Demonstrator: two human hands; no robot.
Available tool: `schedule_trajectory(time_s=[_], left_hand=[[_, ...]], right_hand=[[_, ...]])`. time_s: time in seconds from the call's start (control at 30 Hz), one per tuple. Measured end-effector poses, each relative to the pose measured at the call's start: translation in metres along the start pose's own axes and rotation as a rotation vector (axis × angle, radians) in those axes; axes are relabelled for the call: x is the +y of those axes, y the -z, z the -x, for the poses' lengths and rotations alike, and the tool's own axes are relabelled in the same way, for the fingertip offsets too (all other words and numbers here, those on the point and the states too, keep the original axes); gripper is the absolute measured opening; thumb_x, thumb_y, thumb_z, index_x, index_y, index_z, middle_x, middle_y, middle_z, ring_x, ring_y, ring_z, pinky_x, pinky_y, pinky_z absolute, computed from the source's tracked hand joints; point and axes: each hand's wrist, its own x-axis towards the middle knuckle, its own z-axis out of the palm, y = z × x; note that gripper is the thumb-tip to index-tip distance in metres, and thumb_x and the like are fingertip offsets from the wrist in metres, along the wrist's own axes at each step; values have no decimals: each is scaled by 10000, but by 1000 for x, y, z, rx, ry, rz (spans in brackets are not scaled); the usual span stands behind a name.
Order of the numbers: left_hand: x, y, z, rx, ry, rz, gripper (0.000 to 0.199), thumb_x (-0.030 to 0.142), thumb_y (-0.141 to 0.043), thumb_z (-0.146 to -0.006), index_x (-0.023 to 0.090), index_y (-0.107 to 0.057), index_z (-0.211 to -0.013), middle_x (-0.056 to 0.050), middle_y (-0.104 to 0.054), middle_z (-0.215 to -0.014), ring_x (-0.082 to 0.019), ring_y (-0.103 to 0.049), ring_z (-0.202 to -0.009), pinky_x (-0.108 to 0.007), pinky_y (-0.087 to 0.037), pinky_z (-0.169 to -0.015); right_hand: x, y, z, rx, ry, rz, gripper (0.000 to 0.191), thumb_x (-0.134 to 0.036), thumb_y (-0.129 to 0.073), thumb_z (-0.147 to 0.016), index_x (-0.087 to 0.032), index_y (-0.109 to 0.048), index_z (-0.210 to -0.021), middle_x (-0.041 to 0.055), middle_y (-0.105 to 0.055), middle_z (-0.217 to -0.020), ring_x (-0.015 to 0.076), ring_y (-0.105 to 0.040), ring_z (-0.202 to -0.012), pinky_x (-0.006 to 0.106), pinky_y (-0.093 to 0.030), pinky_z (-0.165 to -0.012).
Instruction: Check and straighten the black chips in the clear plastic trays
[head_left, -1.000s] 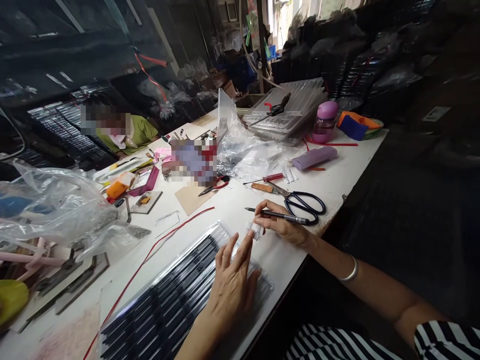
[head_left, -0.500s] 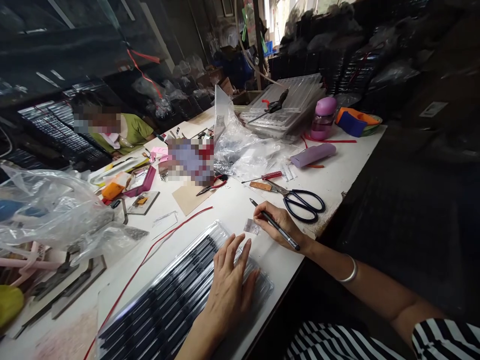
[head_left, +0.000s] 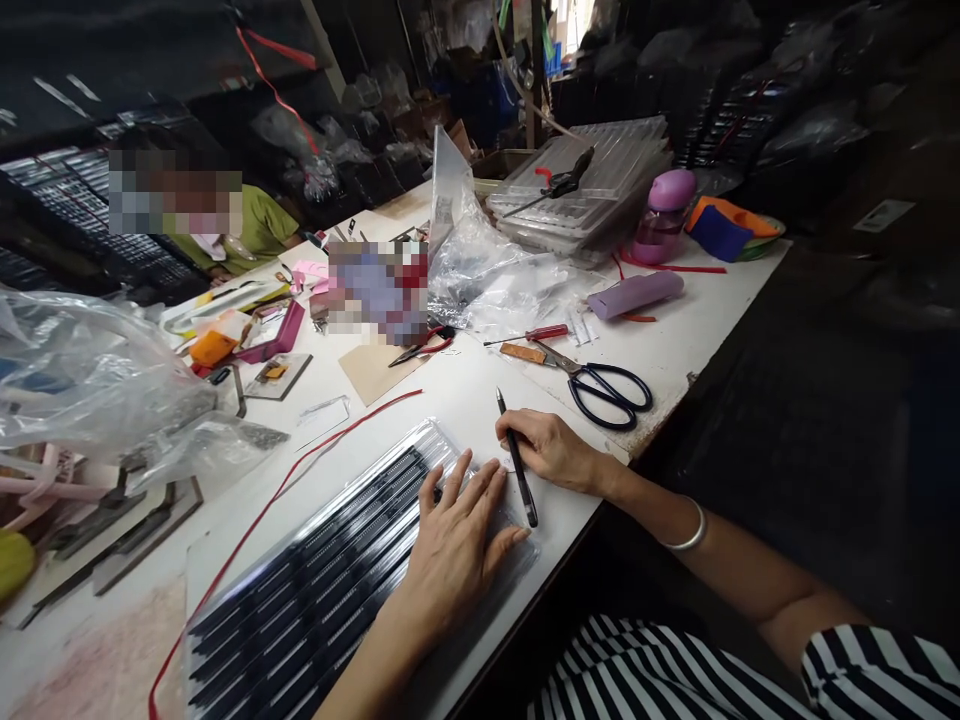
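Note:
My right hand (head_left: 551,450) is closed around a black pen (head_left: 517,465), whose one end points away from me and the other toward the table's near edge. Beneath these fingers a small bit of a paper slip (head_left: 508,463) shows; the rest is covered. Spread over the right end of a clear plastic tray (head_left: 427,430), my left hand (head_left: 461,520) rests with fingers apart. Long rows of black parts (head_left: 300,590) lie in the tray. Beyond my right hand are dark-handled scissors (head_left: 611,393), beside a brown strip (head_left: 523,353).
A red strap (head_left: 300,460) runs along the tray's far side. Farther back lie a red screwdriver (head_left: 544,333), pliers (head_left: 424,345), a purple case (head_left: 636,293) and stacked clear trays (head_left: 577,190). Plastic bags (head_left: 90,370) cover the left side. A person (head_left: 255,225) sits across the table.
My right hand has moved slightly left, and the pen has swung more upright in the view. The slip is now mostly covered. My left hand has settled flatter on the tray.

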Motion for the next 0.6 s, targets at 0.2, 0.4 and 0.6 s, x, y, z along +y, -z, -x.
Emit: schedule_trajectory(time_s=[0.2, 0.4, 0.6], left_hand=[[3, -3, 0, 39, 18, 5, 511, 494, -426, -896, 202, -485, -1311, -102, -535, -1333, -331, -335, -1327, -550, -224, -1063], [10, 0, -6, 36, 50, 41, 541, 538, -399, -890, 183, -507, -1283, -120, -549, -1294, -351, -343, -1310, -571, -195, -1060], [19, 1, -18, 22, 14, -25, 633, 607, -373, -863, 116, -537, -1228, -174, -565, -1229, -346, -397, -1273, -545, -241, -1055]], right_hand=[[-15, 14, 4, 174, -176, -25, 33, -223, -473, -885, -230, -440, -887, 6, -590, -770, 148, -567, -685, 266, -430, -626], [-19, 23, 31, -66, 48, 123, 76, -280, -523, -896, -217, -522, -938, 49, -657, -873, 190, -604, -820, 342, -412, -773], [-7, 27, 42, -64, 161, 404, 128, -265, -530, -909, -198, -545, -1017, 72, -687, -953, 252, -563, -1062, 423, -304, -898]])
